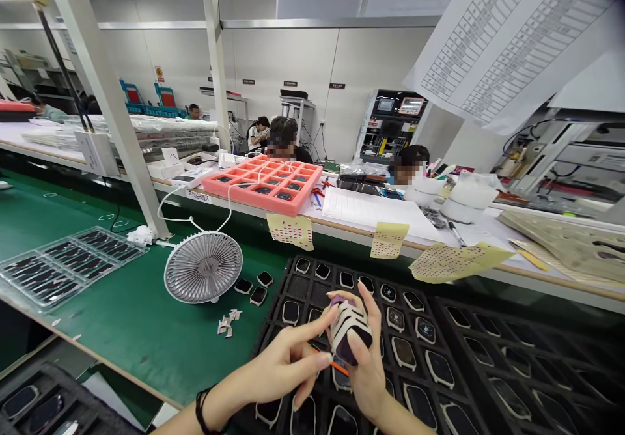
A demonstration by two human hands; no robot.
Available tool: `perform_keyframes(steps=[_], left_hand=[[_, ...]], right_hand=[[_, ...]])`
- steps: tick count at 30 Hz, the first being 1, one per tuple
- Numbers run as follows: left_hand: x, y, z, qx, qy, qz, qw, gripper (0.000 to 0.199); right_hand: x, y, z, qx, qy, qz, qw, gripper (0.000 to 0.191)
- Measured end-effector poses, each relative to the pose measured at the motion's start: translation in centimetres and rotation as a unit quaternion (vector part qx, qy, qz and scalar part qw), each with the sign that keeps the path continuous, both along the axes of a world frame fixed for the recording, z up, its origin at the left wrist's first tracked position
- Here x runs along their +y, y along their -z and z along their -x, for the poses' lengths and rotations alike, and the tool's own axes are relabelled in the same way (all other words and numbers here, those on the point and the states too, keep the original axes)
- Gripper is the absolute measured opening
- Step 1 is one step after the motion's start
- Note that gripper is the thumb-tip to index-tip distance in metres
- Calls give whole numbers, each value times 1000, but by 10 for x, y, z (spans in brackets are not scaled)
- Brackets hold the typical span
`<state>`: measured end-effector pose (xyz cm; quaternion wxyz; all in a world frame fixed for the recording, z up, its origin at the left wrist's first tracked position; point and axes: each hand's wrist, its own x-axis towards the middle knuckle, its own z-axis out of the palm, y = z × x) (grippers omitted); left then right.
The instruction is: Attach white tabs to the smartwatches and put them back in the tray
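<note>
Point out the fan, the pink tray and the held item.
Fan (205,266): head view, on its central hub.
Pink tray (273,204): head view, on its front wall.
Held item (350,319): head view, on its striped side.

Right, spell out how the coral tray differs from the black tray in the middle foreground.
The coral tray sits on the raised shelf; the black tray lies lower, at the green bench. The coral tray shows whole in length, while the black tray runs off the bottom edge of the picture. Both are divided into compartments holding dark-faced, watch-like pieces.
</note>
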<state>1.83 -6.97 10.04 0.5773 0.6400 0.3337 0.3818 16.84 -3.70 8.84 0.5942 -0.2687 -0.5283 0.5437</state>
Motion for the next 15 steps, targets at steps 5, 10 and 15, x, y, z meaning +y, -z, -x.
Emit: perform_keyframes(steps=[5,10,15], left_hand=[[-9,12,9,60,19,6,998,70],[-18,17,17,98,-26,-25,995,65],[-8,2,55,217,-40,-50,974,48]], right_hand=[[-10,1,3,-15,-33,19,999,67],[-17,9,7,-67,-31,12,997,70],[-13,9,15,-74,-77,76,991,64]])
